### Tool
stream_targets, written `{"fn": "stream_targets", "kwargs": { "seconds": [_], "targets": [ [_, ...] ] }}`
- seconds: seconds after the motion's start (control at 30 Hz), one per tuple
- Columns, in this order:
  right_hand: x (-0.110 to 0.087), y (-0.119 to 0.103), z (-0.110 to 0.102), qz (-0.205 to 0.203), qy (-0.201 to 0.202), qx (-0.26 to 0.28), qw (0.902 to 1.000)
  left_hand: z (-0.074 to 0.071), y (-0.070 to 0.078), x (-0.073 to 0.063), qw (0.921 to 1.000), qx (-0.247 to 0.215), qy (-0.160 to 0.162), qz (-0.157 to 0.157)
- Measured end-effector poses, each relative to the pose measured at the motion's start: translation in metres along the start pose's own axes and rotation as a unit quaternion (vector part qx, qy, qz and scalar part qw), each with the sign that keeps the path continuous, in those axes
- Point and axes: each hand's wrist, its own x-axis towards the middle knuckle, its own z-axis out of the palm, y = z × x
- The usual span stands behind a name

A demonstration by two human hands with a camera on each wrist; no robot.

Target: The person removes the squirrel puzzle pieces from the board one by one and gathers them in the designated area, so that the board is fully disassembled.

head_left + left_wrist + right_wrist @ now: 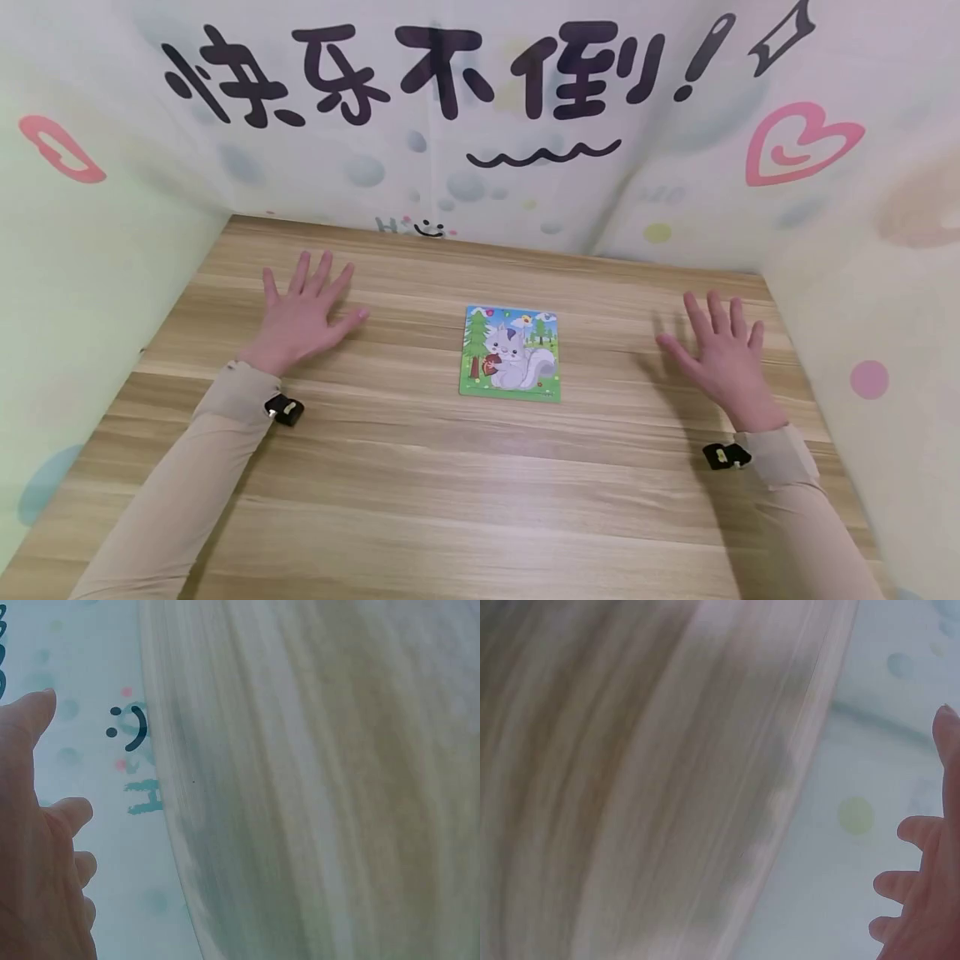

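Note:
A square picture card (pixel 510 354) with a grey squirrel holding an acorn, trees and sky lies flat in the middle of the wooden table. To its left, my left hand (pixel 300 321) is spread palm down with fingers straight and apart, holding nothing. My right hand (pixel 723 358) is spread in the same way on the far right, its shadow falling on the table to its left. Both hands are well apart from the card. In the left wrist view the left thumb (pixel 34 716) and fingertips show at the left edge; the right fingers (pixel 904 885) show at the right edge of theirs.
The wood-grain table (pixel 480 492) runs back to a white printed backdrop (pixel 420 158) with large dark characters and a pink heart. Printed side panels (pixel 97 275) stand along the left and right. A black wrist device (pixel 285 409) sits on each sleeve cuff.

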Motion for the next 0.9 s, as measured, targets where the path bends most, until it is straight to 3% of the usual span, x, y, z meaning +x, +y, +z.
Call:
{"fn": "stream_targets", "kwargs": {
  "seconds": [0.37,0.67,0.9],
  "targets": [
    [0.002,-0.017,0.0,-0.026,-0.011,0.005,0.9996,0.0,0.005,0.0,0.9999,0.013,-0.005,0.008],
    [0.005,-0.036,0.001,-0.071,0.014,0.029,0.9969,0.001,0.016,0.0,0.9998,0.017,-0.002,0.014],
    [0.008,-0.055,0.004,-0.112,0.035,0.043,0.9921,0.002,0.027,-0.001,0.9997,-0.009,0.005,0.023]
  ]
}}
